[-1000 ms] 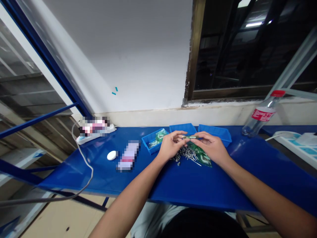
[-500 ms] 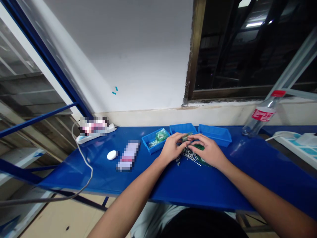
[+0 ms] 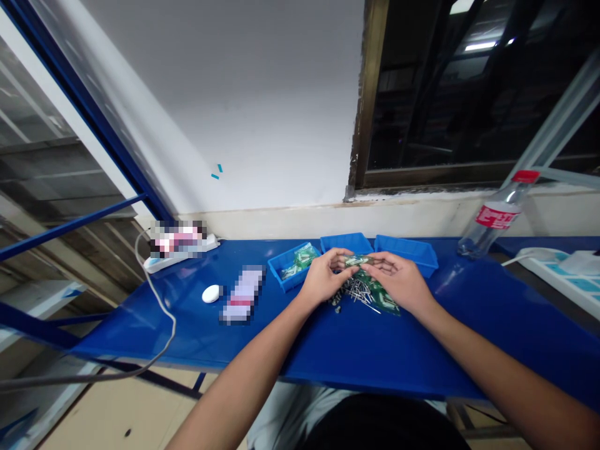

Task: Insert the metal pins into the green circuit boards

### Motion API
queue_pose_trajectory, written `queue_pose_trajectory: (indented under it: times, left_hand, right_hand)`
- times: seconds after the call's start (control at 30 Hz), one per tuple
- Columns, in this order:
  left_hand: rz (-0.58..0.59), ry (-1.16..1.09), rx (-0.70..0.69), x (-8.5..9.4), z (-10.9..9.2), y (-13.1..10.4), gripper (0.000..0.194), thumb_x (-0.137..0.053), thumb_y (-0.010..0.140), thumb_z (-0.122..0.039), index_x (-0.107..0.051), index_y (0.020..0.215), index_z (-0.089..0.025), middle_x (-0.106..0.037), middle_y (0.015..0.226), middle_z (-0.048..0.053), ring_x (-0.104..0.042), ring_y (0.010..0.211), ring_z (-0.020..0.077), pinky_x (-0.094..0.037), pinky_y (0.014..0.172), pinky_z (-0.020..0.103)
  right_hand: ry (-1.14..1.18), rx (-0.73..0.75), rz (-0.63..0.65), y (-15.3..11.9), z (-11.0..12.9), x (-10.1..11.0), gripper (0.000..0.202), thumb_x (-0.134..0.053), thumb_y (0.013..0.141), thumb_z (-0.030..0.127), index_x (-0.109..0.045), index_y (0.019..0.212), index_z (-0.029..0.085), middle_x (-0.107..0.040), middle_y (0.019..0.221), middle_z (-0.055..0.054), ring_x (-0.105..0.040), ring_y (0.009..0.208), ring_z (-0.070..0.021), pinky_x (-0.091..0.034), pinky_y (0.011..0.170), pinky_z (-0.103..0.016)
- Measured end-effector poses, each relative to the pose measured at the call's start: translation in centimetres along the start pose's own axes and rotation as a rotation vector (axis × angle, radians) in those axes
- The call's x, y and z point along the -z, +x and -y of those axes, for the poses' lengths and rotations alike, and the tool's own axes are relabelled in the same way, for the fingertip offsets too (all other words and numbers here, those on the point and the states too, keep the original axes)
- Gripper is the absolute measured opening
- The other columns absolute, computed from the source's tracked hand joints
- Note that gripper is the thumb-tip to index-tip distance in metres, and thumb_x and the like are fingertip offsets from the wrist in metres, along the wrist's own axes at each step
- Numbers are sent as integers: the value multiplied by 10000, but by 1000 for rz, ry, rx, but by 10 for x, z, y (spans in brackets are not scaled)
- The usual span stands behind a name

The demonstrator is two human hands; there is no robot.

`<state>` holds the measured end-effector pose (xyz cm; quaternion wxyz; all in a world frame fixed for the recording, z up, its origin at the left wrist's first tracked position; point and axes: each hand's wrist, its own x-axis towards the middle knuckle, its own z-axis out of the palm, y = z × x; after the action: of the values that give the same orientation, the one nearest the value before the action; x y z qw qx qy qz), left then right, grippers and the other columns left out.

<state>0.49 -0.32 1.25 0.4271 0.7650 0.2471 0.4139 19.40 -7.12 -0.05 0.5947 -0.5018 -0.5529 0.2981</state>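
My left hand (image 3: 328,276) and my right hand (image 3: 398,279) meet over the table, thumbs and fingers pinching a small clear-and-green plastic bag (image 3: 359,260) from both sides. Its contents are too small to make out. Below the hands lies a loose pile of long silvery screws or nails (image 3: 359,291), with small dark metal pieces (image 3: 336,302) at its left. Green-printed plastic bags (image 3: 387,300) lie right of the pile, partly covered by my right hand.
A blue bin (image 3: 276,275) with green-printed bags stands left of my hands; two more blue bins, a middle one (image 3: 344,240) and a right one (image 3: 417,256), stand behind. Farther out are a bottle (image 3: 497,215), a white round object (image 3: 212,294), a blurred-out oblong (image 3: 244,294) and power strips.
My right hand has shifted slightly right and its fingers have closed onto the bag, which shows more plainly between both hands. More of the green-printed bags below is uncovered.
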Motion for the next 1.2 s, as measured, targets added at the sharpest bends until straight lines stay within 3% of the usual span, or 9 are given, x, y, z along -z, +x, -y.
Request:
queue_pose_trajectory:
  times: [0.17,0.3,0.43,0.53,0.67,0.83,0.93,1.03,1.2]
  left_hand:
    - [-66,284,-108,13,-6,1,186,-666,945,-269,-707,1103,-179,-772,999,62,-730,894,193,-584,853,329]
    - [-157,613,-258,28,-10,3,243,-551,1008,-223,-712,1190,-221,-741,1213,72,-683,1121,220,-518,1011,379]
    - [-120,931,-282,27,-4,11,289,-524,1018,-203,-701,1246,-226,-708,1291,88,-639,1150,249,-475,984,410]
    - [-70,1103,-242,19,2,19,247,-547,998,-184,-734,1160,-196,-734,1175,118,-631,1090,280,-447,935,421]
    - [-57,1136,-238,17,1,25,268,-527,1003,-175,-712,1196,-184,-740,1083,133,-629,1018,289,-423,908,428]
    - [-220,1162,-225,41,-18,21,305,-496,1017,-201,-687,1255,-199,-725,1180,127,-605,1067,290,-415,923,434]
    - [-284,1230,-132,57,-24,11,238,-539,971,-192,-729,1113,-201,-736,1077,121,-608,1042,296,-431,893,422]
    - [-237,1233,13,67,-24,0,152,-606,882,-173,-750,918,-202,-735,947,113,-642,915,284,-453,821,391]
    - [-192,1155,170,68,-23,-5,232,-623,896,-373,-796,841,-229,-758,917,108,-679,778,274,-473,763,367]
  right_hand:
    - [-166,87,-31,2,2,2,428,-743,873,474,-694,1199,201,-750,1138,-126,-727,994,-262,-610,882,-430]
    - [-244,117,-45,2,3,3,380,-695,910,456,-688,1191,200,-740,1138,-128,-718,999,-264,-598,890,-440]
    - [-288,152,-11,0,5,1,330,-665,927,430,-696,1162,201,-746,1088,-114,-716,935,-244,-600,864,-423]
    - [-325,178,17,-2,8,-1,299,-640,940,418,-696,1142,204,-747,1040,-104,-710,890,-233,-601,845,-415]
    - [-344,195,22,-3,11,-1,291,-630,942,422,-693,1136,214,-749,1008,-96,-705,871,-236,-597,838,-424]
    - [-365,211,46,-3,10,0,263,-632,944,419,-708,1110,229,-752,1002,-85,-706,881,-241,-593,839,-415]
    - [-398,222,52,-2,8,1,253,-626,949,412,-708,1101,228,-750,996,-77,-706,870,-235,-592,823,-399]
    - [-493,266,85,-3,6,2,214,-603,965,384,-720,1062,234,-747,989,-73,-702,864,-237,-584,808,-401]
    - [-609,438,214,-1,2,1,163,-602,971,293,-760,1003,265,-770,1007,-74,-683,1003,-281,-549,932,-478]
